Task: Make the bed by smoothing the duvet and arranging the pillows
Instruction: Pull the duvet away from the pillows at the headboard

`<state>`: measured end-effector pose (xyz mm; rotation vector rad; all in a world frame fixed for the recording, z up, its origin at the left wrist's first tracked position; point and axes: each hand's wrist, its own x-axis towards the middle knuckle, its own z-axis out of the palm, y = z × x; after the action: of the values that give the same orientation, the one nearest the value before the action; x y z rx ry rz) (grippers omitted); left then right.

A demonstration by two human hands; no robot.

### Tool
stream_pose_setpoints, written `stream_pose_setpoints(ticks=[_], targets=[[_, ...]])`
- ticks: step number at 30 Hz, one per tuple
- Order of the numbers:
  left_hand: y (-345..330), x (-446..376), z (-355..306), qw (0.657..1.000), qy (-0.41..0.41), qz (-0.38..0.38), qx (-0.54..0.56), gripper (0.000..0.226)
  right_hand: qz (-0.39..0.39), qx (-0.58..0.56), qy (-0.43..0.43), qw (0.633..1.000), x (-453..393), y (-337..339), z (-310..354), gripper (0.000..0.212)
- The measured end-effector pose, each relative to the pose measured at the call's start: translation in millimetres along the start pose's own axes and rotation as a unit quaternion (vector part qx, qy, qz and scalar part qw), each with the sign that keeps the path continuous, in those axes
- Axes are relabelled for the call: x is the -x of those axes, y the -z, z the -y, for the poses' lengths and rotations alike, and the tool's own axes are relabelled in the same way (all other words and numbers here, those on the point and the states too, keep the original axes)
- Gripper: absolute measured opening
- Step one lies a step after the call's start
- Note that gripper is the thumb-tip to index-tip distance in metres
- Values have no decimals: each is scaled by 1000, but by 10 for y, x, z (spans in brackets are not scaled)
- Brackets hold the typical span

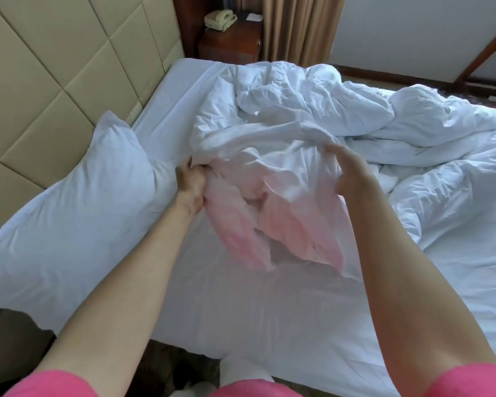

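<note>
Where the head camera looks down across it, a bed with a bare white fitted sheet fills most of the view, its near right corner and far right side cut off by the frame. A padded beige headboard runs along the left. The white duvet lies crumpled in a heap over the far and right part of the mattress, its far edge lost among its own folds. One white pillow lies along the left side against the headboard, its near end cut off at the frame's left edge.

The person's two bare arms reach forward from pink sleeves (only their hems show). The left hand is closed in a fist around the gathered near edge of the duvet, just beside the pillow; its fingers are buried in the fabric. The right hand holds a fold of the same edge, lifted off the sheet, with fingertips hidden under the cloth, so the grip cannot be judged exactly. The hanging cloth between the hands looks pinkish and motion-blurred.

Beyond the bed, a dark wooden nightstand carries a pale telephone, beside brown curtains.
</note>
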<state>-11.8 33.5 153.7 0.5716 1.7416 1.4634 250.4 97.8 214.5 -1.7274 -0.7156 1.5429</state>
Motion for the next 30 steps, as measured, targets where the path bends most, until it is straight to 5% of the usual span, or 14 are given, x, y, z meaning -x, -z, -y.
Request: stream_pose_setpoints(ticks=[3,5,7,9,11,14,16,20,24,27,30], targets=[[385,-107,-443,997,7,31,-71,22,21,95,134,986,195,-338,-111,57],[652,-79,-617,982,17,81,-172,21,175,185,211,944,486,-597,-211,51],[814,66,-756,967,16,141,-212,15,327,315,223,863,816,-874,-354,67],[886,237,-916,959,1,183,-215,12,315,449,285,786,1041,-1166,-557,104],[973,370,-1072,949,-24,208,-236,14,224,494,338,769,1216,-1417,-736,97],[1157,467,-1184,931,-29,240,-271,25,149,467,382,784,1365,-1599,-915,11],[1318,497,-1149,935,-10,265,-235,39,155,424,369,812,1426,-1592,-968,35],[1784,555,-883,958,8,277,-74,32,177,273,306,895,1633,-1611,-987,35],[2201,633,-202,983,119,133,-28,37,135,165,259,942,1789,-1699,-979,23],[2425,796,260,952,276,111,-74,92,113,123,220,961,1767,-1779,-943,17],[2585,1025,508,935,211,212,-189,158,112,127,204,964,1703,-1830,-919,14]])
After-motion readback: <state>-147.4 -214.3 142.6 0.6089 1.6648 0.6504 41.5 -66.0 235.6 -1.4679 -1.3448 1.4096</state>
